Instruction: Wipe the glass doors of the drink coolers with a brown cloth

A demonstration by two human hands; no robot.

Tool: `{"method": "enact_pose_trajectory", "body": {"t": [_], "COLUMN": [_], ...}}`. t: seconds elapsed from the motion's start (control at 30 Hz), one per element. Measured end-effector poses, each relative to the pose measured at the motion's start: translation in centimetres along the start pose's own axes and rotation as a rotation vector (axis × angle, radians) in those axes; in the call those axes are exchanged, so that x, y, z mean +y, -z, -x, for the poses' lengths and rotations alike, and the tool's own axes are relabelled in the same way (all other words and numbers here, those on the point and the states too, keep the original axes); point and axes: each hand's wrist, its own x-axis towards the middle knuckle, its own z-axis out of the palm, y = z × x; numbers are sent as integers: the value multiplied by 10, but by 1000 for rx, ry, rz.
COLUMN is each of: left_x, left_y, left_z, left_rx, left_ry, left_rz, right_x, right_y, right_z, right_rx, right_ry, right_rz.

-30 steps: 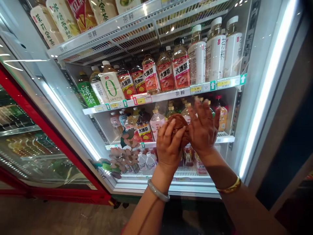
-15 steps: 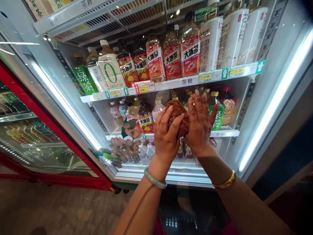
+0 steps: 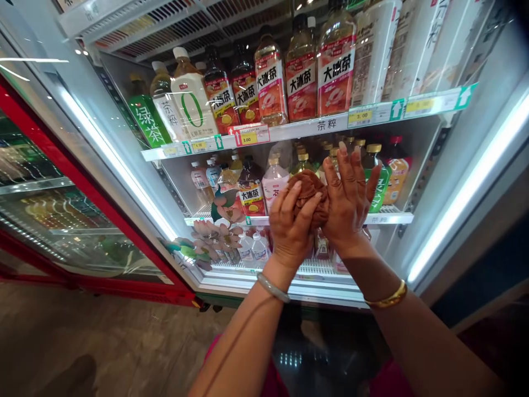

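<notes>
A crumpled brown cloth (image 3: 309, 190) is bunched under my left hand (image 3: 291, 223), whose fingers curl over it. Beside it my right hand (image 3: 347, 201) lies flat with fingers stretched upward, palm toward the glass door (image 3: 281, 151) of a drinks cooler. Its inner edge meets the cloth's right side. The glass is clear, so the bottles show through it. A pale bangle (image 3: 273, 288) circles my left wrist and a gold bangle (image 3: 388, 296) my right.
Behind the glass, iced tea bottles (image 3: 301, 80) stand on a shelf with price tags (image 3: 249, 136). Flower decals (image 3: 219, 234) sit low on the left. A red-framed cooler (image 3: 124, 253) adjoins on the left, above the brown floor (image 3: 140, 336).
The view has shifted, so the shelves sit higher in the picture. Both hands and the cloth appear slightly farther right, with the same grip and pose.
</notes>
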Motion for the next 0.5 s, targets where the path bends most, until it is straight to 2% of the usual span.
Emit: {"method": "enact_pose_trajectory", "body": {"t": [0.1,0.17,0.37,0.43,0.5], "left_x": [-18,-22,-2,-7,-23], "left_y": [9,13,1,4,12], "left_z": [-14,-18,18,19,8], "left_rx": [135,172,0,-31,-25], "left_ry": [115,193,1,-36,-28], "left_rz": [-67,-71,-10,6,-15], "right_x": [-2,-3,-4,-4,-4], "right_y": [1,2,5,6,8], "right_z": [0,0,1,1,1], "right_rx": [10,26,-42,-92,-129], "right_ry": [30,54,-5,-38,-58], "right_rz": [14,25,40,17,-17]}}
